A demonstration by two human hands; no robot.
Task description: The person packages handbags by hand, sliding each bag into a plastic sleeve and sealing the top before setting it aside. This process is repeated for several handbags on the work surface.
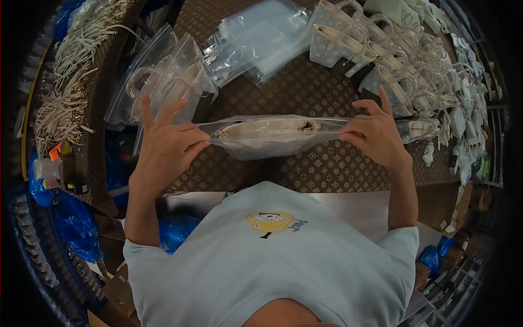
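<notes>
A clear plastic bag (256,150) is stretched sideways above the brown patterned table (310,177), with a pale handbag (267,128) inside it. My left hand (169,143) pinches the left end of the bag's opening between thumb and fingers, its other fingers raised. At the opposite end, my right hand (375,131) pinches the opening the same way, index finger pointing up. The plastic is drawn taut between both hands. The handbag's lower part is blurred by the plastic.
Bagged handbags (188,82) stand at the back left. Flat clear bags (261,32) lie at the back centre. Many pale handbags (403,71) crowd the right side. Strap bundles (62,101) hang at far left, above blue plastic sacks (76,226).
</notes>
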